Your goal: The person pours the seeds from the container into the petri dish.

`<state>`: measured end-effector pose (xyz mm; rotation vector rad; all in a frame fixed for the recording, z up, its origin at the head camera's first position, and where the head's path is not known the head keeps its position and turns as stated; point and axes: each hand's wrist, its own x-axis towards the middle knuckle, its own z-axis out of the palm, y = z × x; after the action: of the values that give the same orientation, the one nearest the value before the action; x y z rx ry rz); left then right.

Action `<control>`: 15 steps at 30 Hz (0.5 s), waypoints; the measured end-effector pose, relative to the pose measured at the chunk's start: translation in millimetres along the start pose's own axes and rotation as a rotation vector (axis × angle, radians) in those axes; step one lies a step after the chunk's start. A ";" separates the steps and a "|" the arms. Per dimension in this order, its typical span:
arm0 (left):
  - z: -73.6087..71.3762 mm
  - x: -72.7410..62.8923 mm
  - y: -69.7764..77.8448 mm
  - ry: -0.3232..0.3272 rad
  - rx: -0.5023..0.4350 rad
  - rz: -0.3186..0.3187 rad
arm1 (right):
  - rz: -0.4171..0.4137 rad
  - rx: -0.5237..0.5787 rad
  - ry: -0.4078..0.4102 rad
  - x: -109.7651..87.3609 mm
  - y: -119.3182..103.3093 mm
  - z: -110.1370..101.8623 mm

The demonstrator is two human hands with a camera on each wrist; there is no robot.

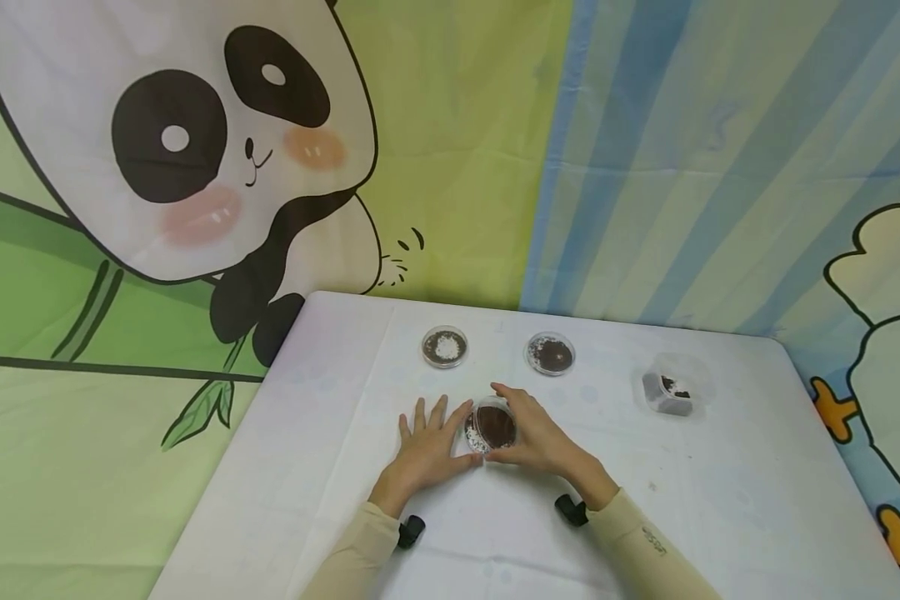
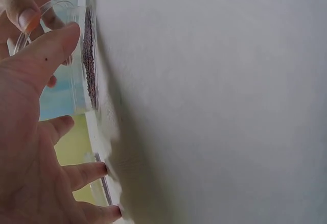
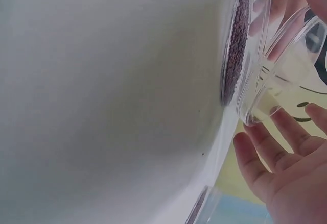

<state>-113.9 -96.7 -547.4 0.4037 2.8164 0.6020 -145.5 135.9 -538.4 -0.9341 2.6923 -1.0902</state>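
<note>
At the table's middle, a clear round petri dish (image 1: pixel 476 435) holds dark brown grains with white bits. My right hand (image 1: pixel 543 442) grips a clear lid (image 1: pixel 497 423) between thumb and fingers. In the right wrist view, the lid (image 3: pixel 286 71) tilts over the dish (image 3: pixel 236 50), its lower edge right at the rim. My left hand (image 1: pixel 429 450) holds the dish's left side between thumb and forefinger, the other fingers spread toward the table. Seen from the left wrist, that thumb (image 2: pixel 56 45) lies against the dish wall (image 2: pixel 76 76).
Two more petri dishes with dark and white contents stand farther back, one at left (image 1: pixel 445 347) and one at right (image 1: pixel 551 354). A clear plastic tub (image 1: pixel 667 396) with dark bits sits at the right. A printed panda curtain (image 1: pixel 195 167) hangs behind the white table (image 1: pixel 720 500).
</note>
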 end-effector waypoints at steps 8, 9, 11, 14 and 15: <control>-2.3 -2.7 -0.6 -0.009 -0.013 0.007 | 0.003 -0.151 -0.021 5.8 -4.5 6.4; -2.0 -2.6 -1.0 -0.012 -0.011 0.006 | 0.006 -0.164 -0.024 6.6 -5.3 7.0; -1.6 -2.4 -1.9 -0.009 -0.013 0.009 | 0.012 -0.182 -0.026 8.0 -6.8 8.2; -1.0 -2.0 -3.0 -0.009 -0.013 0.016 | 0.019 -0.202 -0.026 9.6 -8.8 9.6; -0.8 -1.9 -3.5 -0.009 -0.009 0.018 | 0.021 -0.207 -0.028 9.7 -9.3 10.1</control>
<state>-113.0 -100.6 -547.8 0.4293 2.8031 0.6145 -145.6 119.1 -538.5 -0.9391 2.8253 -0.7996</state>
